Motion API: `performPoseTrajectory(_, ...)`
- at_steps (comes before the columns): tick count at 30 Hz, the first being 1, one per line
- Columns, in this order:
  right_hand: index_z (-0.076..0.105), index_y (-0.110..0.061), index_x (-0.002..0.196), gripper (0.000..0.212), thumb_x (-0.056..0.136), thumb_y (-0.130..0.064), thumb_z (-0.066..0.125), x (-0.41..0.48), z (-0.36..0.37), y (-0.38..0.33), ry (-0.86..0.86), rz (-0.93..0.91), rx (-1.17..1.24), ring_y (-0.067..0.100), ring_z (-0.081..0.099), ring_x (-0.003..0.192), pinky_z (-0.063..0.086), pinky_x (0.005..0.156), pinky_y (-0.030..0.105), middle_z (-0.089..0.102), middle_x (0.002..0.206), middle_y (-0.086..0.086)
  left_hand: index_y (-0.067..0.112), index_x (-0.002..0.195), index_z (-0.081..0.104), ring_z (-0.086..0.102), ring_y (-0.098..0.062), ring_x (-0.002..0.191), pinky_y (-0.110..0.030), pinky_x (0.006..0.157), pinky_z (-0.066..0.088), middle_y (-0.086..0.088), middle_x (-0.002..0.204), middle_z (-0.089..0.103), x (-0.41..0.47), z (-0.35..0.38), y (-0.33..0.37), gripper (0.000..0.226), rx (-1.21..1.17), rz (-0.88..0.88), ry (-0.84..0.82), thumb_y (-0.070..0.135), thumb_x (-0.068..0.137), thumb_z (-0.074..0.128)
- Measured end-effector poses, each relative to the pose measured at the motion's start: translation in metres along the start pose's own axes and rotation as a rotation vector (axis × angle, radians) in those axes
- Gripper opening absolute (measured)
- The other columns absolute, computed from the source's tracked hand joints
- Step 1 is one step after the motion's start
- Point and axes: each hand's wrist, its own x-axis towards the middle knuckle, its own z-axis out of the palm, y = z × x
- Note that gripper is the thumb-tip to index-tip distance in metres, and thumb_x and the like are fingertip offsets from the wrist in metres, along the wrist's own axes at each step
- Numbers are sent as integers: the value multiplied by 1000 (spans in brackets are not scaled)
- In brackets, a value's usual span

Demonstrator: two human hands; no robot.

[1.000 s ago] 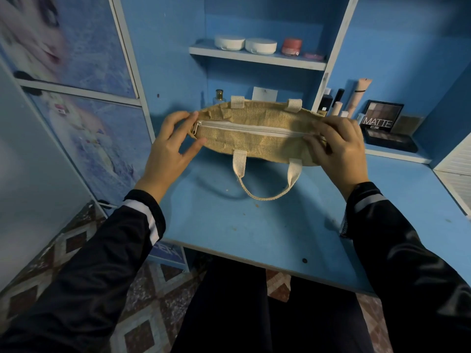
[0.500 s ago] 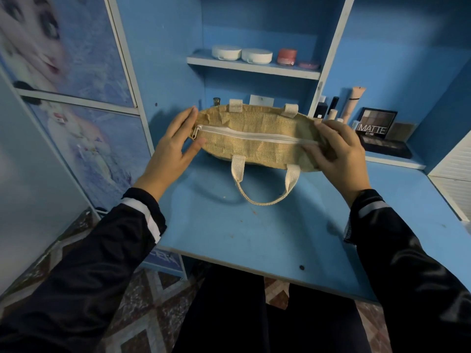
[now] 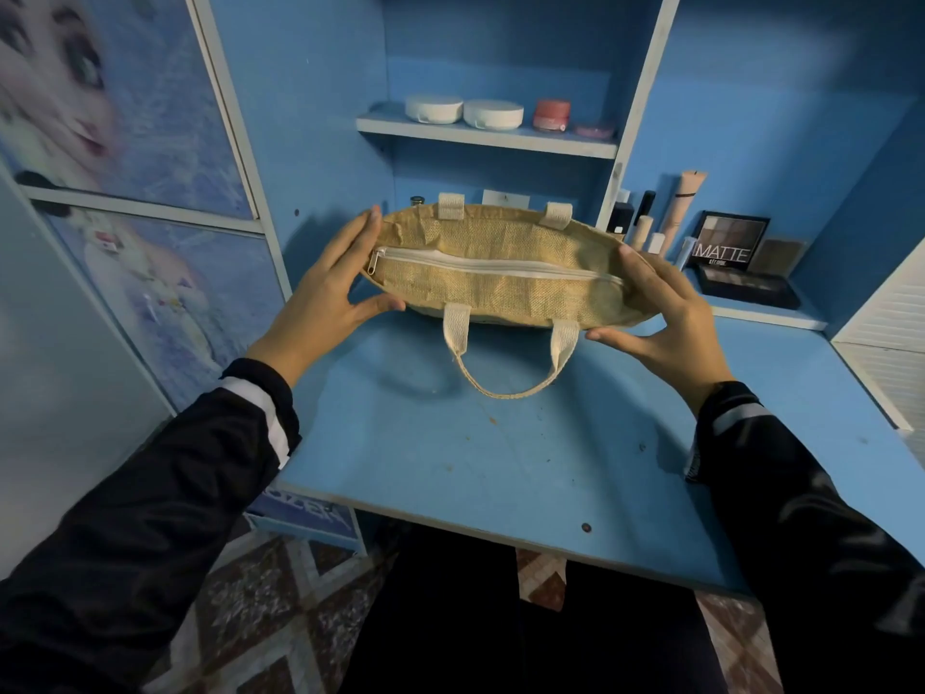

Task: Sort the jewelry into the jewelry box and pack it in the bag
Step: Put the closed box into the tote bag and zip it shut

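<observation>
The bag [image 3: 500,288] sits between the two grips, low over the desk [image 3: 500,453], though I cannot tell whether it touches it. The left grip [image 3: 325,298] is spread, with straight fingers against one end and the thumb under the near edge, and the right grip [image 3: 665,313] is spread the same way on the other end. The zipper [image 3: 490,267] is closed, its pull [image 3: 375,257] beside the left grip's fingers, and no jewelry or box shows, so packing looks nearly finished. The next move likely calls for setting the bag down squarely beneath the grips and letting go.
</observation>
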Motion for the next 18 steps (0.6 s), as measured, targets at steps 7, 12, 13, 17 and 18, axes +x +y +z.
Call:
performPoseTrajectory(7,49,-3,139,81,70,-29,83,3,-5,-8,38,-3,-3,12,52,116,40,101,13,55,129,7,8,153,28,24,1,142,-13,117,18,0,154,28,6,-2,9,86,-12,-12,86,41,84,66)
performPoseTrajectory(12,53,-5,136,73,73,-28,81,5,-17,-11,71,53,18,13,58,108,46,96,16,57,122,0,6,151,33,23,15,136,-9,114,19,-2,151,33,15,-2,21,83,-27,-7,121,46,84,62)
performPoseTrajectory(13,54,-4,135,71,73,-28,81,6,-21,-12,82,63,14,11,57,107,45,95,14,58,121,1,4,150,34,24,19,135,-8,114,20,-3,150,33,17,-1,25,83,-40,-3,127,45,84,63)
performPoseTrajectory(17,58,-4,131,66,74,-31,80,8,-38,-11,125,91,10,10,59,104,44,92,12,61,118,3,0,147,39,31,16,130,-5,110,25,-3,146,38,29,3,39,81,-85,-18,166,40,82,67)
performPoseTrajectory(18,59,-4,130,66,74,-33,79,9,-43,-10,132,102,8,11,59,103,45,92,14,62,116,3,-1,146,40,34,13,128,-5,108,26,-3,144,40,33,5,42,80,-102,-24,178,39,82,68)
